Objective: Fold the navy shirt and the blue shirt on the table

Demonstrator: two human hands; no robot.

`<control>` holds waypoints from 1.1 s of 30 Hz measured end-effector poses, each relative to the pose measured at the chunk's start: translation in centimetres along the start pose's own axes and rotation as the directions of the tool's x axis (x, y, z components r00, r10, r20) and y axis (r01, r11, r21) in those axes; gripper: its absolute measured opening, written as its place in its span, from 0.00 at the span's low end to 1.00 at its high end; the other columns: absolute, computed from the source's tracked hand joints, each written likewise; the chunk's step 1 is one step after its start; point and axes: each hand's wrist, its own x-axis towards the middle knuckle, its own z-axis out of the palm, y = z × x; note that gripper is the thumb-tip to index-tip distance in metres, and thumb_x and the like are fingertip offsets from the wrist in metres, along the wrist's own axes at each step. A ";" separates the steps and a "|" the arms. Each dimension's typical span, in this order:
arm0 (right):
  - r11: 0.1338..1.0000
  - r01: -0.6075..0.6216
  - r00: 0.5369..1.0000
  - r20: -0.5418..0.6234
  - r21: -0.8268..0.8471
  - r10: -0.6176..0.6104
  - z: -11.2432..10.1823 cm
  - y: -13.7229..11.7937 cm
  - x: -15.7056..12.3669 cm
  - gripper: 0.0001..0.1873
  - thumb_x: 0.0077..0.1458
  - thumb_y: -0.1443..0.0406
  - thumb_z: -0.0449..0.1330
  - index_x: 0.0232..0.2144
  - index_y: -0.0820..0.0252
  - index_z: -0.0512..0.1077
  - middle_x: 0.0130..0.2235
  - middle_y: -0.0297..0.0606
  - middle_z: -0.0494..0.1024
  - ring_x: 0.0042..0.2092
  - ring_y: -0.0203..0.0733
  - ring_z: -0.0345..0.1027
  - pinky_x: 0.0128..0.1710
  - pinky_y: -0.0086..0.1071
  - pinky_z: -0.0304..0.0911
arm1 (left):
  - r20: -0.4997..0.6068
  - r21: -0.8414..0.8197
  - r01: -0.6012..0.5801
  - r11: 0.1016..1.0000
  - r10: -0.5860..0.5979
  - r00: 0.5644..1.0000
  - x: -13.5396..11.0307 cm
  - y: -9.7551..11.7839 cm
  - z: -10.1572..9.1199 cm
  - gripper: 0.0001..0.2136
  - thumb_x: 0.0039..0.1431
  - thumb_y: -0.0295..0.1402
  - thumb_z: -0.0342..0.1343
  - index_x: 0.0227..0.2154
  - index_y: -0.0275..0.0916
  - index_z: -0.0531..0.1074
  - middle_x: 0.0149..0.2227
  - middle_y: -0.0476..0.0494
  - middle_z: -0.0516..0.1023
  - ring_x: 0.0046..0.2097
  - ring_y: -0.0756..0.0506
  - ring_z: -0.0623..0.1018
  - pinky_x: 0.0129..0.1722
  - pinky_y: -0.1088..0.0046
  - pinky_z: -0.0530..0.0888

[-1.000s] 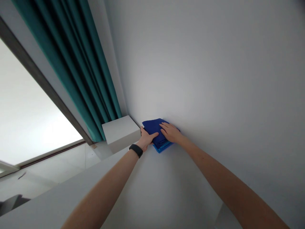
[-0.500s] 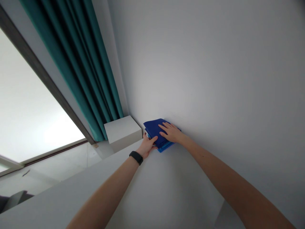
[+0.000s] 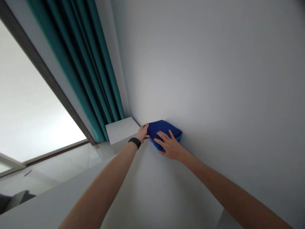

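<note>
A flat, dark blue piece (image 3: 160,126), like a folder or folded cloth, tops a small stack against the wall. Brighter blue layers (image 3: 154,144) show under its front edge; their kind I cannot make out. My left hand (image 3: 143,131), with a black band (image 3: 135,142) on its wrist, pinches the left corner of the dark blue piece, thumb above and fingers partly hidden beneath. Fingers spread, my right hand (image 3: 168,147) lies on the front part of the top.
The stack rests on a white surface (image 3: 143,190) along a plain wall (image 3: 202,63). To its left stands a white box-like unit (image 3: 122,128), below a teal curtain (image 3: 78,63). A bright window or glass door (image 3: 30,95) fills the left side.
My left hand has shifted up and left to the stack's left corner. The right hand has slid toward me, to the front edge. The dark blue top now lies flatter and more even.
</note>
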 end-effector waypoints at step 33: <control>0.926 -0.249 0.967 0.030 0.284 0.252 5.7 9.7 0.9 0.33 0.65 0.52 0.37 0.64 0.64 0.58 0.64 0.46 0.60 0.67 0.48 0.48 0.66 0.48 0.46 | 0.474 0.874 -0.485 -0.016 0.247 0.845 -2.3 1.4 4.6 0.47 0.49 0.68 0.41 0.65 0.39 0.54 0.67 0.33 0.52 0.67 0.29 0.52 0.64 0.50 0.47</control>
